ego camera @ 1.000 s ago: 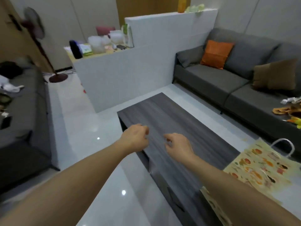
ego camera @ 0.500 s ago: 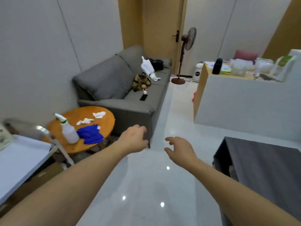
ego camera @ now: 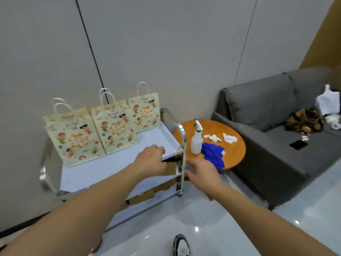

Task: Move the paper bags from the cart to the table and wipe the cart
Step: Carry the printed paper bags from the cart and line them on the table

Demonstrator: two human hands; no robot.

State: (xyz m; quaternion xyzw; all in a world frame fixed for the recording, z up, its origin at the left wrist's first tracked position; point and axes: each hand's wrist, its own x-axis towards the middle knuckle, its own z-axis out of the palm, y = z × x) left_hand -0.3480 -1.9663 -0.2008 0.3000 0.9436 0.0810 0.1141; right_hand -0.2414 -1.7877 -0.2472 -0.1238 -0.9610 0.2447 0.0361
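While three cream paper bags with cartoon prints and white twisted handles stand upright on the top shelf of the steel two-tier cart [ego camera: 171,145], I reach in with both hands empty. The nearest bag [ego camera: 73,137] sits at the shelf's left, the middle bag [ego camera: 116,128] just beside it and overlapping its edge, the far bag [ego camera: 144,113] behind, toward the wall. All three lie ahead and to the left of my left hand [ego camera: 150,162], which hangs over the shelf's front right corner, fingers loosely curled on nothing. My right hand [ego camera: 202,172] hovers beyond the cart's upright post, fingers relaxed and spread, well apart from any bag. I judge the left hand the nearer one, with the middle bag closest to it; the handles point straight up, so a grab would come from above. Beside the cart, a round wooden side table [ego camera: 238,145] carries a white spray bottle [ego camera: 196,143] and a crumpled blue cloth [ego camera: 213,157], likely for the wiping.
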